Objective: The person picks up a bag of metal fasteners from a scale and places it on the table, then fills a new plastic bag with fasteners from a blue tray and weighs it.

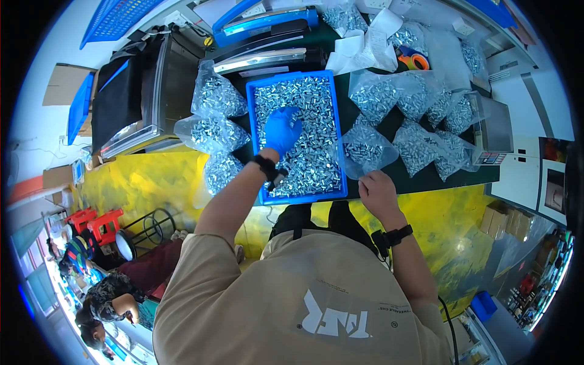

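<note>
A blue tray (pixel 292 76) in front of me holds a thick layer of small, shiny, cylindrical metal parts (pixel 310 173). My left hand (pixel 282 131), in a blue glove, is over the middle of the tray with its fingers curled down at the parts; whatever they hold is hidden. Just right of the tray lies a clear plastic bag (pixel 365 149) partly filled with the same kind of parts. My bare right hand (pixel 377 190) pinches the near edge of this bag, by the table's front edge. Each wrist wears a dark band with a small device.
Filled clear bags (pixel 222 97) stand left of the tray, and several more (pixel 417 146) lie to the right. Behind are bag sealers (pixel 267 61), crumpled white paper (pixel 368 45) and an orange tape roll (pixel 418 61). A scale-like machine (pixel 494 128) stands far right. Another person (pixel 112 298) is at lower left.
</note>
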`<act>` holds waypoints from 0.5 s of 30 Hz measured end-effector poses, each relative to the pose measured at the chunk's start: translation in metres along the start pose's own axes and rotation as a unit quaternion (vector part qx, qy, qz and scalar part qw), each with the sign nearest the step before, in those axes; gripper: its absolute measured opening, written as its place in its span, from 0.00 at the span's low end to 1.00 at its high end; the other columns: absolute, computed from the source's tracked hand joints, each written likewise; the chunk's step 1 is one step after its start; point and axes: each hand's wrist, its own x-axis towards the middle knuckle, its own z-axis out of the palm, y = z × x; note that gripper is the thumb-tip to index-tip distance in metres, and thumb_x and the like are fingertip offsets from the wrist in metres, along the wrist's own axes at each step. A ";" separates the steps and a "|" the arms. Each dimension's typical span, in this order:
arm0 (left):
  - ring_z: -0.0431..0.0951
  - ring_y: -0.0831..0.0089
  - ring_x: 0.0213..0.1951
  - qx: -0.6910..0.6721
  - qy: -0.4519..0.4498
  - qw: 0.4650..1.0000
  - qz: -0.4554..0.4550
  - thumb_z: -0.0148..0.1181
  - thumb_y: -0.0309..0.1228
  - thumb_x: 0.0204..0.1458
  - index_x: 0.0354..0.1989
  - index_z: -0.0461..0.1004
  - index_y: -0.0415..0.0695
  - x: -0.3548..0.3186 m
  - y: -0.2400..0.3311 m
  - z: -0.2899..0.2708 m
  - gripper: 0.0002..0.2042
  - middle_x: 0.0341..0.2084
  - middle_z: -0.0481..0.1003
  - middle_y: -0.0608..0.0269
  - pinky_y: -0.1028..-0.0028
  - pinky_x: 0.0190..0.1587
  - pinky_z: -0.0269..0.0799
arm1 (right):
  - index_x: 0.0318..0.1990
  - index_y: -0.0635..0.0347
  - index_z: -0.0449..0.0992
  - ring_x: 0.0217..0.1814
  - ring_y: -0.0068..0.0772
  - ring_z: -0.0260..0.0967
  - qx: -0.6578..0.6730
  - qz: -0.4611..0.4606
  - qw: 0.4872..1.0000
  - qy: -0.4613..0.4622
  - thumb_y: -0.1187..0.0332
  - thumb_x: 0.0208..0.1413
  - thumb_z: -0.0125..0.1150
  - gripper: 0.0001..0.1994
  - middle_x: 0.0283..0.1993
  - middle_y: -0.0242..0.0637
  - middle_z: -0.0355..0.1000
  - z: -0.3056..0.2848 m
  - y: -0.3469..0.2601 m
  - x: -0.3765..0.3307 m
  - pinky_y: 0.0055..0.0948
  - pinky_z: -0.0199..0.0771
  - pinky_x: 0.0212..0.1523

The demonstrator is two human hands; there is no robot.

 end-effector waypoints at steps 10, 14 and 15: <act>0.61 0.44 0.62 0.147 -0.076 0.986 0.010 0.60 0.53 0.52 0.57 0.72 0.60 0.001 0.008 0.019 0.25 0.59 0.66 0.55 0.44 0.59 0.60 | 0.32 0.63 0.78 0.36 0.45 0.71 -0.012 0.005 1.000 -0.027 0.73 0.51 0.61 0.04 0.32 0.41 0.71 -0.005 -0.005 0.007 0.40 0.72 0.37; 0.61 0.44 0.62 0.136 -0.073 0.987 0.050 0.60 0.55 0.50 0.58 0.71 0.59 -0.025 0.012 0.029 0.27 0.58 0.66 0.55 0.43 0.60 0.58 | 0.32 0.63 0.78 0.36 0.45 0.71 -0.008 0.002 0.999 -0.036 0.73 0.51 0.61 0.04 0.32 0.41 0.71 -0.003 -0.005 0.009 0.40 0.72 0.37; 0.61 0.44 0.62 0.126 -0.084 0.987 0.052 0.60 0.55 0.50 0.58 0.71 0.59 -0.029 0.015 0.030 0.28 0.58 0.66 0.55 0.44 0.60 0.58 | 0.32 0.63 0.78 0.36 0.45 0.71 -0.011 0.001 0.999 -0.038 0.73 0.51 0.61 0.04 0.32 0.41 0.71 -0.004 -0.005 0.010 0.40 0.72 0.37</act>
